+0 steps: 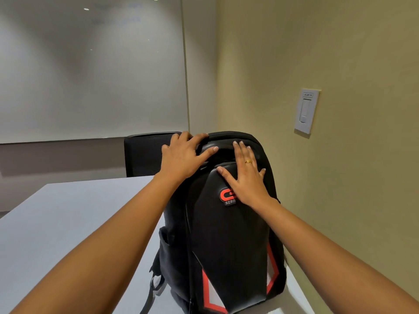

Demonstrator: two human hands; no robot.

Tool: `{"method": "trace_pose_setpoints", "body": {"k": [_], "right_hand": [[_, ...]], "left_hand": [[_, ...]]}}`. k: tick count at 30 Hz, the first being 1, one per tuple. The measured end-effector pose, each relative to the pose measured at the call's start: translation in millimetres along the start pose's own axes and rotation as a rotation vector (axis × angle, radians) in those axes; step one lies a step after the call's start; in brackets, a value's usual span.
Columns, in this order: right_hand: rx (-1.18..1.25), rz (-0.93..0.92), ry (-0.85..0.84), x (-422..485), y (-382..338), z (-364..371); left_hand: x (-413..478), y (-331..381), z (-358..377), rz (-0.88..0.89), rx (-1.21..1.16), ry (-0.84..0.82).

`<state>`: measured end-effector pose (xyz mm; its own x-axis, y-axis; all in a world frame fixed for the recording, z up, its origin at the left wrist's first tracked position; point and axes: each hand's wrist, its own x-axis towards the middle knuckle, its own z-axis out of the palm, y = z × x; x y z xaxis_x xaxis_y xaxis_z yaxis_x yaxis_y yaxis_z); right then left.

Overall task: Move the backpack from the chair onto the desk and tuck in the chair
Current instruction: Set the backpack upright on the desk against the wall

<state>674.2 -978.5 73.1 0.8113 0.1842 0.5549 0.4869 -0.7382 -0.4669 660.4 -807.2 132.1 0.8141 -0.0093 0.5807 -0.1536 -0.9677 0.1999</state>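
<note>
A black backpack (224, 241) with a red logo and red-and-white trim stands upright on the pale desk (68, 223), close to the right wall. My left hand (183, 157) lies over its top left corner, fingers curled around the top edge. My right hand (244, 175) rests flat on the upper front panel, fingers spread, a gold ring on one finger. A black mesh chair back (142, 155) shows beyond the desk's far edge, behind my left hand. The chair's seat is hidden by the desk.
A yellowish wall (328, 53) runs along the desk's right side and carries a white light switch (306, 111). A large whiteboard (90, 69) covers the far wall. The desk surface stretches to the left of the backpack.
</note>
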Motion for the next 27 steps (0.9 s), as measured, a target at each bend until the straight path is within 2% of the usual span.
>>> {"method": "trace_pose_setpoints", "body": {"k": [7,13,17,20,23,25,27], "right_hand": [[0.104,-0.182,-0.203,23,9,-2],[0.042,-0.253,-0.264,35,17,-7],[-0.021,-0.158,-0.231,25,17,-14],[-0.067,-0.135,-0.056,11,2,-19],[0.002,-0.082,0.097,-7,-31,-18],[-0.001,-0.036,0.107,-19,-54,-15],[-0.03,0.028,0.049,-26,-73,-10]], "left_hand": [[-25,4,-4,-0.101,0.26,0.126],[-37,11,-10,-0.097,0.307,0.109],[-29,5,-20,-0.081,0.264,-0.008],[-14,-3,-32,-0.064,0.157,-0.142],[5,-9,-39,-0.002,-0.029,-0.328],[16,-8,-41,0.085,-0.238,-0.487],[24,-5,-42,0.134,-0.364,-0.61]]}}
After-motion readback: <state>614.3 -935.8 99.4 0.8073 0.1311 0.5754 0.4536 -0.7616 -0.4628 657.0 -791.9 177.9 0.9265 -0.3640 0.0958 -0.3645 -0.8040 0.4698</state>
